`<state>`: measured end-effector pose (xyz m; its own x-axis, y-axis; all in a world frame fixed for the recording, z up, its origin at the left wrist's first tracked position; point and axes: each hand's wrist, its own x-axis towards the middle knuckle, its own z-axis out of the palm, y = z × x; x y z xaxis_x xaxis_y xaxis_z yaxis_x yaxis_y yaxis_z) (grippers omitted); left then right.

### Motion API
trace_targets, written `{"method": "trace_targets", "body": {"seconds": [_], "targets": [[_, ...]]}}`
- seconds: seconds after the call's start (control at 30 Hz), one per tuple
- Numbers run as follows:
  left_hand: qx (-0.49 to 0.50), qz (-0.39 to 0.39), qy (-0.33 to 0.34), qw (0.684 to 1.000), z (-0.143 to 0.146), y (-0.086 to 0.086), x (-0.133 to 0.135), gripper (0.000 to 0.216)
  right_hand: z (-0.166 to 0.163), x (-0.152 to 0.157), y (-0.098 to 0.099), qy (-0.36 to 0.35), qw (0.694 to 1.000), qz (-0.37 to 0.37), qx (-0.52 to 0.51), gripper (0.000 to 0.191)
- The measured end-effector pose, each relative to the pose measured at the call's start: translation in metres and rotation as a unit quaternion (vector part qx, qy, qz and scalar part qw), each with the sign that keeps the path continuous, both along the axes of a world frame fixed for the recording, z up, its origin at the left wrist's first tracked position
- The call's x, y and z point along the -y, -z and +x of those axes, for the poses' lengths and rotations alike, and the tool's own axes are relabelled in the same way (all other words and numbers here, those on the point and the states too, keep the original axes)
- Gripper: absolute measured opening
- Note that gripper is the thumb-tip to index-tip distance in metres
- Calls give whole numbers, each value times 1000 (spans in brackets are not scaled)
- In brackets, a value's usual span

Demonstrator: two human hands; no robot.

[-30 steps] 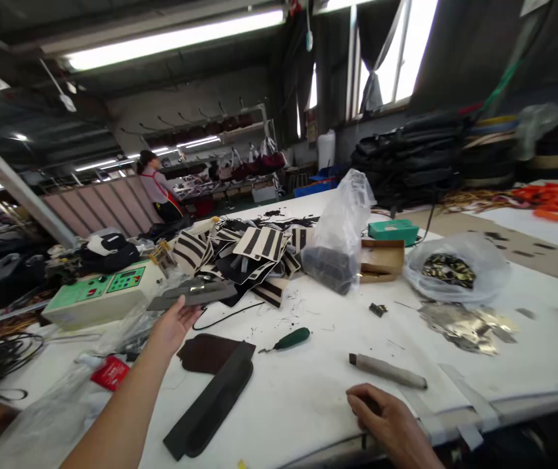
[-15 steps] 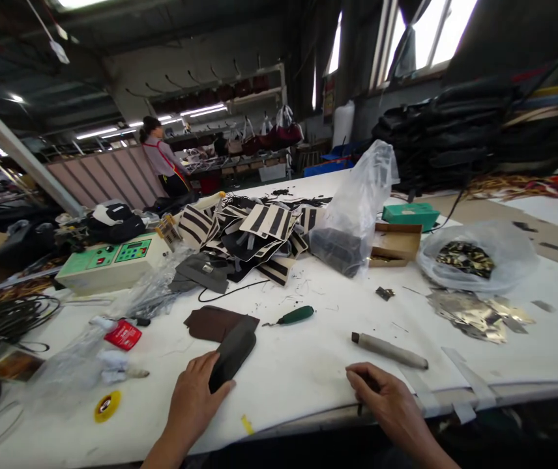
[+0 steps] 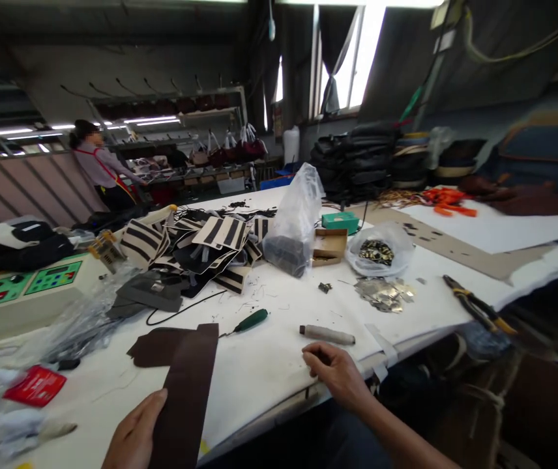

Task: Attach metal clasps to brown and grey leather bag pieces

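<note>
My left hand [image 3: 133,431] grips the left edge of a long dark brown piece [image 3: 187,397], which looks like leather or similar sheet, near the table's front edge. Its far end overlaps a second brown piece [image 3: 154,346] lying flat. My right hand [image 3: 334,372] is over the front edge of the table, thumb and forefinger brought together and the other fingers curled. Whether anything is between its fingers is hidden. Just beyond it lies a grey cylindrical rod [image 3: 328,335] with a dark end. A green-handled tool [image 3: 251,320] with a thin metal tip rests beside the brown pieces.
Striped and black pieces [image 3: 220,234] are heaped behind, beside a clear plastic bag [image 3: 298,221]. Flat metal plates [image 3: 384,294] and an open bag of metal parts [image 3: 377,253] lie right. Pliers [image 3: 477,305] rest by the edge. A control box [image 3: 39,293] stands left.
The view has swung right. The piece in my left hand has turned from its dark grey face to brown and come nearer me. My right hand stays near the rod, fingers still curled.
</note>
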<state>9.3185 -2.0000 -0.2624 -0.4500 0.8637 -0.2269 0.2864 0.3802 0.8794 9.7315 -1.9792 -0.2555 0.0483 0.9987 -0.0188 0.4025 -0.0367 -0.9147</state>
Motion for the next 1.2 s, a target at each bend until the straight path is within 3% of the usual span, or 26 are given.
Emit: {"method": "trace_targets", "body": {"seconds": [0.07,0.2,0.27,0.33,0.43,0.57,0.73,0.83,0.93,1.07,1.2], "targets": [[20,-34,44,998,11,4,-2,49,23,-19,-9,31,994,49,96,36],[-4,-31,277,960,50,0,-18,48,86,-85,-16,115,970,68,202,34],[-45,-1,356,933,69,0,-33,49,113,-120,-13,120,961,55,243,38],[-128,33,354,926,82,4,-49,42,130,-148,-7,102,955,39,277,44],[-248,120,279,920,90,12,-65,38,138,-171,2,62,946,22,318,44],[-245,213,211,922,102,9,-59,37,132,-175,5,23,937,35,348,28],[-48,141,201,968,139,1,-34,46,100,-152,-13,-12,937,93,338,23],[123,74,180,973,162,-5,-22,68,48,-109,-34,-87,939,178,281,19],[225,70,160,959,172,-15,-4,81,-16,-51,-51,-195,926,201,252,11],[250,76,153,953,163,-28,33,70,-76,12,-56,-262,921,177,229,7],[315,84,113,939,143,-31,77,47,-92,51,-52,-281,958,44,27,10]]}}
